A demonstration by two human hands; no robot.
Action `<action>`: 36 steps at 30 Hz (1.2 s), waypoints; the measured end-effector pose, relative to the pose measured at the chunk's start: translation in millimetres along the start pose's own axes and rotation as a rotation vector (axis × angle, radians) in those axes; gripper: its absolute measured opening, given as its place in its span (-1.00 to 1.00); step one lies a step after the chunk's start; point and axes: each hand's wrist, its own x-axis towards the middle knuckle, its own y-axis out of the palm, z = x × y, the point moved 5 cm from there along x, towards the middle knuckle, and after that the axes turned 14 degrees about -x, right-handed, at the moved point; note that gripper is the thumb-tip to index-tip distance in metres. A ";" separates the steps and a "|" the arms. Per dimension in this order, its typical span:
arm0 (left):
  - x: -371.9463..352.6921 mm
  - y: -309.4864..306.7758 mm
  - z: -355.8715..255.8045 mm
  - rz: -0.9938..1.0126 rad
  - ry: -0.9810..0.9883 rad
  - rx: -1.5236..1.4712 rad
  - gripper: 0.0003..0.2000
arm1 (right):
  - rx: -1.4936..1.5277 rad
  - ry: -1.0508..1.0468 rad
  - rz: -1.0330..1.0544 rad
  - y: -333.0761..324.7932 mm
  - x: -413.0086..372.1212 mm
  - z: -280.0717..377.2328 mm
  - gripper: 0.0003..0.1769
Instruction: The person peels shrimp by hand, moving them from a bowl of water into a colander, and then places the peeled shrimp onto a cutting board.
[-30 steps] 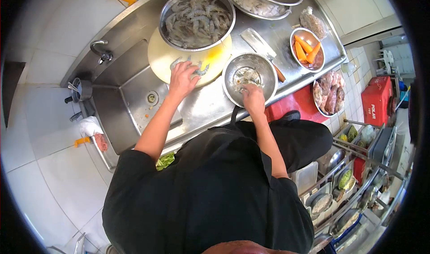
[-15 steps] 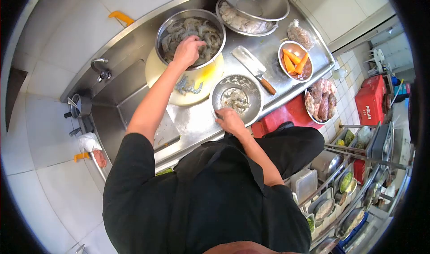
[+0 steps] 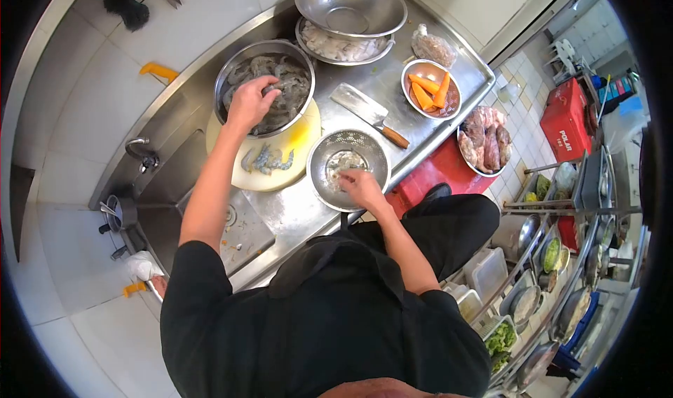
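Currently: left hand point(image 3: 251, 102) curled around raw shrimp point(image 3: 287, 89) in steel bowl point(image 3: 219, 82) on the cutting board point(image 3: 303, 142). Right hand point(image 3: 361, 184) in colander point(image 3: 319, 170) just right of that board, fingers bunched; grip unclear.

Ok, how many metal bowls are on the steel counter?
5: shrimp bowl under the left hand, perforated bowl under the right hand, carrot bowl, and an empty bowl stacked on a filled bowl at the back. More may nest beneath.
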 end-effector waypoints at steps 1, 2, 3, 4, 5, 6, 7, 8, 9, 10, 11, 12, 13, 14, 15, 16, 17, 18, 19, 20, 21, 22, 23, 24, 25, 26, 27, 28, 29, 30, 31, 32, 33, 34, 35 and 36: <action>-6.4 0.7 -8.4 -0.025 -0.001 -0.040 -0.74 | 0.020 -0.022 -0.081 -11.0 -0.4 9.1 -0.65; -13.2 2.9 -17.3 -0.050 -0.001 -0.080 -0.72 | 0.094 0.021 -0.113 -17.4 0.4 13.5 -0.65; -21.7 10.0 -27.0 -0.035 -0.026 -0.108 -0.69 | 0.166 0.065 -0.143 -23.0 1.1 16.4 -0.64; -30.3 21.4 -33.3 -0.005 -0.008 -0.091 -0.71 | 0.237 0.109 -0.173 -26.3 2.0 15.7 -0.64; -39.8 40.8 -29.8 0.095 -0.105 -0.142 -0.72 | 0.269 0.078 -0.235 -23.6 5.2 8.7 -0.59; -49.9 60.6 -29.0 0.195 -0.203 -0.193 -0.72 | 0.229 0.019 -0.288 -31.1 4.8 16.0 -0.58; -59.7 75.6 -42.4 0.273 -0.259 -0.157 -0.74 | 0.187 -0.039 -0.339 -41.2 2.8 28.2 -0.55; -69.6 89.6 -54.7 0.351 -0.315 -0.121 -0.76 | 0.144 -0.097 -0.387 -47.4 1.4 35.8 -0.53; -80.8 110.4 -49.4 0.379 -0.235 -0.164 -0.77 | 0.042 -0.128 -0.386 -44.4 3.6 34.1 -0.49; -93.0 133.6 -38.4 0.405 -0.154 -0.206 -0.78 | 0.006 -0.130 -0.391 -42.0 2.6 35.3 -0.49; -101.9 151.0 -36.4 0.469 -0.171 -0.219 -0.79 | -0.029 -0.132 -0.397 -38.5 1.4 37.4 -0.49; -112.7 166.4 -27.9 0.487 -0.169 -0.276 -0.80 | -0.061 -0.132 -0.402 -35.8 -0.3 37.2 -0.49; -119.3 173.3 -29.8 0.452 -0.160 -0.314 -0.80 | -0.087 -0.138 -0.393 -27.8 2.1 30.3 -0.50; -125.8 177.6 -30.5 0.421 -0.151 -0.350 -0.81 | -0.030 -0.113 -0.346 -19.8 3.6 20.1 -0.51; -131.6 178.6 -24.3 0.383 -0.239 -0.404 -0.82 | 0.029 -0.087 -0.301 -17.1 3.8 18.3 -0.51; -136.9 179.4 -17.6 0.345 -0.326 -0.456 -0.83 | 0.089 -0.062 -0.258 -14.7 3.6 16.1 -0.52; -142.1 180.2 -10.8 0.307 -0.413 -0.507 -0.83 | 0.091 -0.032 -0.268 -13.3 2.7 14.9 -0.55; -145.9 179.9 -6.3 0.297 -0.439 -0.567 -0.83 | 0.087 0.026 -0.192 -14.9 2.5 18.3 -0.57; -148.3 176.9 -1.5 0.285 -0.464 -0.629 -0.83 | 0.083 0.082 -0.116 -18.8 2.2 22.5 -0.58; -150.3 173.8 3.2 0.272 -0.489 -0.690 -0.82 | 0.079 0.136 -0.039 -19.1 1.7 22.3 -0.60; -151.8 170.8 4.7 0.277 -0.512 -0.721 -0.81 | 0.111 0.084 -0.101 -15.5 3.3 18.7 -0.63; -153.4 170.1 7.1 0.298 -0.542 -0.722 -0.81 | 0.105 0.089 -0.083 -10.0 3.6 12.0 -0.64; -155.1 169.7 10.4 0.316 -0.572 -0.724 -0.80 | 0.098 0.092 -0.064 -4.2 4.3 5.9 -0.64; -156.8 169.8 13.8 0.331 -0.602 -0.725 -0.80 | 0.089 0.093 -0.043 -4.5 4.6 7.1 -0.64; -158.5 170.8 15.2 0.339 -0.613 -0.783 -0.81 | 0.035 0.095 -0.013 -5.4 4.5 7.7 -0.65; -162.0 173.0 21.1 0.362 -0.743 -0.875 -0.82 | -0.020 0.096 0.019 -6.5 4.3 8.3 -0.66; -164.0 173.8 24.4 0.382 -0.875 -0.968 -0.82 | -0.076 0.097 0.053 -7.0 4.3 9.1 -0.67; -167.2 174.8 27.7 0.400 -1.010 -1.061 -0.82 | -0.129 0.045 0.046 -6.9 5.3 10.0 -0.68; -166.0 174.8 31.5 0.427 -1.054 -1.105 -0.81 | -0.182 -0.006 0.042 -5.8 6.4 9.6 -0.70; -166.9 174.8 41.1 0.416 -1.106 -1.169 -0.80 | -0.235 -0.057 0.039 -3.8 7.5 9.0 -0.71; -168.2 175.2 52.6 0.403 -1.155 -1.233 -0.80 | -0.270 -0.153 -0.068 -4.5 8.9 6.6 -0.72; -170.2 174.7 64.2 0.388 -1.204 -1.298 -0.79 | -0.304 -0.250 -0.176 -4.2 9.1 2.1 -0.74; -164.4 167.1 62.0 0.375 -1.213 -1.372 -0.78 | -0.336 -0.348 -0.285 -6.3 8.4 0.7 -0.75; -158.4 161.1 58.6 0.344 -1.152 -1.280 -0.77 | -0.273 -0.285 -0.308 -14.0 9.1 0.4 -0.75; -153.4 155.3 54.3 0.314 -1.092 -1.187 -0.76 | -0.209 -0.221 -0.330 -21.5 8.7 -0.5 -0.76; -149.8 149.8 49.8 0.284 -1.033 -1.094 -0.75 | -0.145 -0.156 -0.349 -28.4 7.2 1.5 -0.75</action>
